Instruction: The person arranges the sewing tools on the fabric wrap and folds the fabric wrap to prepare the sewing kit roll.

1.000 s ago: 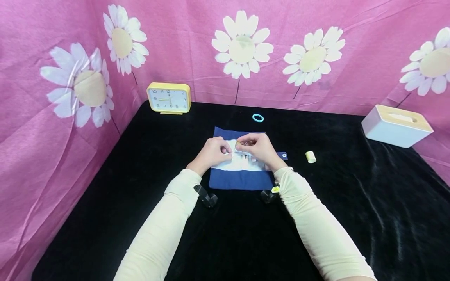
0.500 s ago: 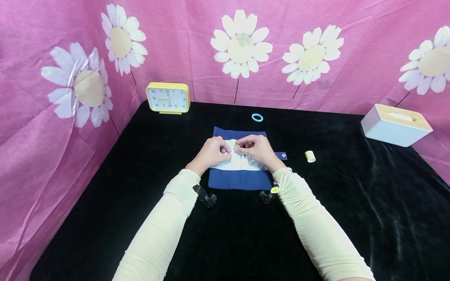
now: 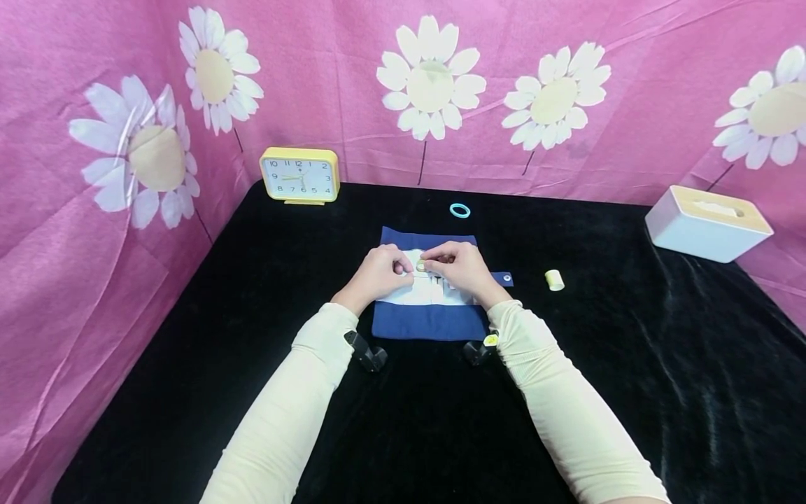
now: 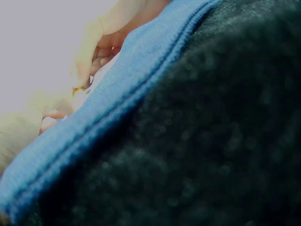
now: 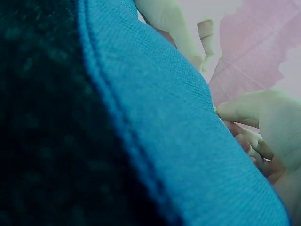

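An unfolded navy cloth pouch [image 3: 431, 322] with a white, pocketed inside lies on the black cloth. A snap tab [image 3: 504, 278] sticks out at its right. My left hand [image 3: 379, 275] is at the white lining, its thumb and fingertips bent at a pocket edge and seeming to pinch it. Beside it, my right hand [image 3: 462, 268] pinches a small yellowish round piece [image 3: 420, 266] between thumb and forefinger, just above the lining. In the right wrist view, the blue flap [image 5: 155, 94] hides most of the lining; the left wrist view is overexposed around the fingers.
A pale yellow thread spool [image 3: 555, 280] lies right of the pouch. Behind it sits a light blue ring [image 3: 460, 211]. A yellow clock [image 3: 299, 176] stands at the back left, a white tissue box [image 3: 708, 225] at the back right. Pink flowered curtain [image 3: 352, 84] surrounds the table.
My right hand has shifted slightly left with the yellowish piece, which shows more clearly between the fingertips. My left hand keeps its place at the lining.
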Demonstrator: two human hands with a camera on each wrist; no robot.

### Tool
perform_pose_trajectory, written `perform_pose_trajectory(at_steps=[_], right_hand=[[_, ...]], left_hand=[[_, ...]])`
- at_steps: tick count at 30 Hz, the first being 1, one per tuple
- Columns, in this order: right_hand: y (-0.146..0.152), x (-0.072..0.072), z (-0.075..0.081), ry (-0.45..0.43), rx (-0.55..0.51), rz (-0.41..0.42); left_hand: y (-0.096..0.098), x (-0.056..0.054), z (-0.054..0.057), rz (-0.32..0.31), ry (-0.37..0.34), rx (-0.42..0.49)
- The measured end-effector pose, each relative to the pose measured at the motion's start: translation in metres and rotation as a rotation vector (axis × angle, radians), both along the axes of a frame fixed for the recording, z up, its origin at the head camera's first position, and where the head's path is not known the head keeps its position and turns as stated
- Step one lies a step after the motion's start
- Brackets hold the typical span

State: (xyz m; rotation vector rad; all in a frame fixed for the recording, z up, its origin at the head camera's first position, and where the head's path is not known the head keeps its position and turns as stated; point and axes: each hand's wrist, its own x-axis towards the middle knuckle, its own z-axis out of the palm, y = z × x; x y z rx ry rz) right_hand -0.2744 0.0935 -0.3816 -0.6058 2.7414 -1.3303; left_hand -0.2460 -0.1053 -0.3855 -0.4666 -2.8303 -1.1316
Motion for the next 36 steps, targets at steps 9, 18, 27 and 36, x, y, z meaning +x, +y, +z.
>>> perform_pose_trajectory(at_steps=[9, 18, 27, 36], right_hand=[[-0.0001, 0.0009, -0.0002, 0.026, 0.023, 0.013], [0.0005, -0.0006, -0.0019, 0.064, 0.049, 0.011], [-0.0008, -0.0001, -0.0014, 0.066, 0.045, 0.007], [0.0002, 0.0016, 0.0002, 0.085, 0.056, 0.013]], left_hand=[[0.0008, -0.0002, -0.0015, 0.000, -0.014, -0.006], [0.0016, -0.0002, -0.0012, -0.021, -0.014, -0.035], [0.0015, -0.0009, -0.0030, -0.048, 0.003, -0.060], [0.0016, 0.0000, -0.0041, -0.060, 0.037, -0.053]])
